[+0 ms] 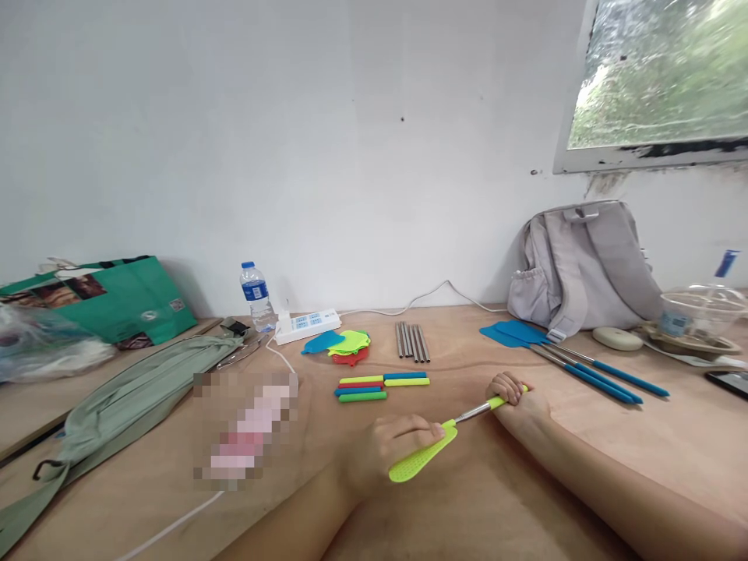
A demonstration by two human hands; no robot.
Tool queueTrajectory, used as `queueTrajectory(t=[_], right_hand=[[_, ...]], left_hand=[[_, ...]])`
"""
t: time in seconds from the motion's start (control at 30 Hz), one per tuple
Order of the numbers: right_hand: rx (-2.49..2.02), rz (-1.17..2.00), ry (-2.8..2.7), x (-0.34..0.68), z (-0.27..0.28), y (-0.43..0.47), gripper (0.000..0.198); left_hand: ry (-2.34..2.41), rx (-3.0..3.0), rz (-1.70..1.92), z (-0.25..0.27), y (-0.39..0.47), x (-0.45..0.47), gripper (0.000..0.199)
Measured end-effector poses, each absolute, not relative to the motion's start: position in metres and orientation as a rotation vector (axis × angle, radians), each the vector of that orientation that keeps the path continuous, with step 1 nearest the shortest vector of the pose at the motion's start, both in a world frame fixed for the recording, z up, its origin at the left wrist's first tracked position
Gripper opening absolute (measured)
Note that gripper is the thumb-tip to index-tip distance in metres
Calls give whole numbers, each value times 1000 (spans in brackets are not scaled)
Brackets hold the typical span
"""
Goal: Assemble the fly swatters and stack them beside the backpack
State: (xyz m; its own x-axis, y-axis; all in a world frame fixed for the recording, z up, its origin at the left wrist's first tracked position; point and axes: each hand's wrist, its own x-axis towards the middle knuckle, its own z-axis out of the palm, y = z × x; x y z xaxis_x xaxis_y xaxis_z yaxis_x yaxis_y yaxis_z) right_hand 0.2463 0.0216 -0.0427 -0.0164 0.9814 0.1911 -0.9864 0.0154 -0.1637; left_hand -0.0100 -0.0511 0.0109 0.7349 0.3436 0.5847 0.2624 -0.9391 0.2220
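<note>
A yellow-green fly swatter [424, 461] with a metal rod is held over the table in both hands. My left hand [403, 444] is closed on its perforated head, near the joint with the rod. Wrapped around the yellow handle at the other end is my right hand [511, 393]. Beyond the hands lie several coloured handle tubes [362, 396] in blue, yellow, red and green. Behind them are several metal rods [412, 343] side by side. Loose swatter heads [349, 343] in blue, yellow and red are piled to their left. Blue-handled fly swatters [601, 382] lie at the right.
A white power strip [308, 326] and a water bottle [257, 300] stand near the wall. A grey backpack [590, 265] sits at the back right, near a plastic cup [693, 312]. At left are a grey-green cloth bag [140, 397], a green bag [140, 300] and a trailing cable [175, 526].
</note>
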Motion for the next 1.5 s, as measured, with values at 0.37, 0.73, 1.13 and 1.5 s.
queueTrajectory(t=[0.37, 0.73, 1.13, 1.5], right_hand=[[-87, 1542, -234, 241, -39, 17, 30], [-160, 1496, -334, 237, -43, 17, 30], [-401, 1475, -433, 227, -11, 16, 12], [-910, 878, -1976, 261, 13, 11, 14]], left_hand=[[608, 2616, 813, 4, -60, -4, 31], [592, 2548, 822, 10, -60, -4, 29], [1069, 1365, 1253, 11, -30, -7, 30], [689, 678, 1167, 30, -16, -38, 36]])
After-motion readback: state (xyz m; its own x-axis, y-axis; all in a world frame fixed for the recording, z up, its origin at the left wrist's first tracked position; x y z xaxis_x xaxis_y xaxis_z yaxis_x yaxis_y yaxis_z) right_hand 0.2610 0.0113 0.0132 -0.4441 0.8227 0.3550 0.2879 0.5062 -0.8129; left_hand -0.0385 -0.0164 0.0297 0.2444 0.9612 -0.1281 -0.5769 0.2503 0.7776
